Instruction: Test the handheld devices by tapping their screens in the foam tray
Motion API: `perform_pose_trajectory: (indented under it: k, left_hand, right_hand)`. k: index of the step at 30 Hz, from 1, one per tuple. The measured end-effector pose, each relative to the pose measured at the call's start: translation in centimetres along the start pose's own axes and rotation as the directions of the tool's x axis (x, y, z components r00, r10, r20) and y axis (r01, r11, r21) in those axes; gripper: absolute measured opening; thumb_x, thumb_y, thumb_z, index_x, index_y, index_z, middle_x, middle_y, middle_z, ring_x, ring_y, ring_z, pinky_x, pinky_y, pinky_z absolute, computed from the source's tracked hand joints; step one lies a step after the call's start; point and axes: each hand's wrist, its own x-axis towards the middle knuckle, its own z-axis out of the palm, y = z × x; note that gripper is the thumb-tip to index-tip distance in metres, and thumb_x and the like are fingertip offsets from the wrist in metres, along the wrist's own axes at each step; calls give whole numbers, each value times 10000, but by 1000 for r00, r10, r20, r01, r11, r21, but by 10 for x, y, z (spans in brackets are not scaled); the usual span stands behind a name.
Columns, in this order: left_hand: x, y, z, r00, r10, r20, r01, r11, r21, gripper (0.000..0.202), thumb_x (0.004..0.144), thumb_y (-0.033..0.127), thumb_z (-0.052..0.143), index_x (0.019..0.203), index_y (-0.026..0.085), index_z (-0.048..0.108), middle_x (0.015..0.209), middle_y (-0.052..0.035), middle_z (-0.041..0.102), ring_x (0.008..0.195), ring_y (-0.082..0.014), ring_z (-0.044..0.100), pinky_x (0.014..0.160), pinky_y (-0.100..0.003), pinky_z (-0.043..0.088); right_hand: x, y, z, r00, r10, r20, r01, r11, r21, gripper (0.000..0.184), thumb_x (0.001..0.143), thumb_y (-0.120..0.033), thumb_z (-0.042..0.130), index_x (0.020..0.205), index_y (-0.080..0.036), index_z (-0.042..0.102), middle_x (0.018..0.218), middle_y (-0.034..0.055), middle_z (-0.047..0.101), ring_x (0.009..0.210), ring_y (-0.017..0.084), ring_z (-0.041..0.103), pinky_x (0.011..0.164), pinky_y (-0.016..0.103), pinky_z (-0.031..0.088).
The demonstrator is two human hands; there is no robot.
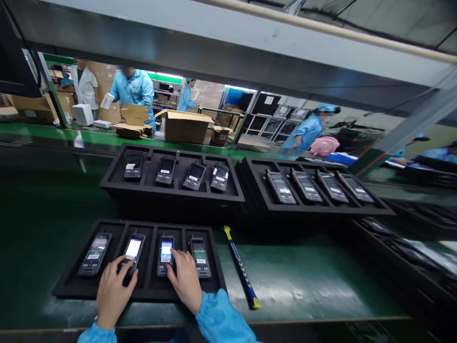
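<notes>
My left hand (114, 290) rests over the lower part of a handset (134, 247) with a lit white screen, its thumb and index finger at the keypad, fingers apart. On another handset (166, 249), whose screen glows blue and white, lies my right hand (186, 276); the index finger touches the screen's right side and the thumb is near the keys. Both devices sit in separate compartments of a black foam tray (150, 289). Dark-screened handsets fill the outer compartments, one at the left (94, 255) and one at the right (200, 257), partly behind my right hand.
A blue-and-yellow stick-like tool (243, 271) lies right of the tray on the green bench (307, 281). Behind stand stacked foam trays (171, 191) (328, 208) of handsets, with more trays at right. Beyond are cardboard boxes (187, 127) and people in blue coats. A shelf beam (214, 43) crosses overhead.
</notes>
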Motion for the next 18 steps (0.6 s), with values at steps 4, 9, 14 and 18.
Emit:
perform_pose_trajectory:
  k: [4, 9, 14, 18]
  left_hand:
    - [-1, -1, 2, 1000, -11, 4, 11, 1000, 3, 268, 835, 352, 594, 1072, 244, 658, 1147, -73, 573, 1002, -225, 553, 835, -378, 490]
    - [-1, 0, 1, 1000, -15, 9, 15, 1000, -3, 261, 839, 348, 586, 1067, 246, 663, 1142, -72, 577, 1000, -224, 553, 842, -379, 494]
    - [-1, 0, 0, 1000, -15, 7, 15, 1000, -3, 262, 841, 352, 584, 1069, 249, 664, 1143, -71, 577, 1001, -223, 552, 844, -380, 495]
    - [-1, 0, 2, 1000, -13, 0, 13, 1000, -15, 270, 841, 352, 584, 1077, 246, 659, 1138, -73, 574, 1001, -222, 553, 850, -383, 492]
  right_hand:
    - [0, 0, -1, 1000, 3, -4, -3, 1000, 5, 449, 848, -107, 612, 1284, -111, 503, 1144, 136, 596, 1122, 284, 527, 1051, 541, 397]
    - [0, 0, 0, 1000, 2, 6, -2, 1000, -8, 444, 854, -112, 606, 1286, -104, 504, 1149, 143, 594, 1136, 290, 520, 1055, 546, 393]
    - [0, 1, 1, 1000, -18, 15, 18, 1000, -14, 454, 862, -113, 596, 1304, -120, 492, 1142, 131, 605, 1147, 291, 511, 1058, 549, 390]
    - [-1, 2, 1, 1000, -8, -1, 8, 1000, 3, 496, 856, -109, 599, 1326, -88, 442, 1176, 145, 583, 1123, 286, 518, 1060, 553, 392]
